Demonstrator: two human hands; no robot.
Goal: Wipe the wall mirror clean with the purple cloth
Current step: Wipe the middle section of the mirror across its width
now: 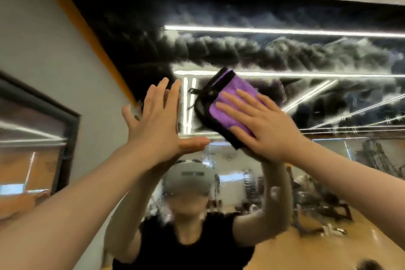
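The wall mirror [285, 50] fills the upper and right part of the view, its glass streaked with cloudy white smears. A folded purple cloth [228, 105] with a black border lies flat against the glass near the middle. My right hand [263, 125] presses on the cloth with straight, spread fingers. My left hand [157, 120] is raised just left of the cloth, palm flat toward the mirror with fingers straight, holding nothing. Whether it touches the glass is unclear. My reflection with both arms raised shows below the hands.
A grey wall with an orange stripe [87, 35] borders the mirror on the left. A dark-framed window or panel [54, 138] sits at the lower left. The mirror reflects ceiling light strips, gym equipment [324, 208] and a wooden floor.
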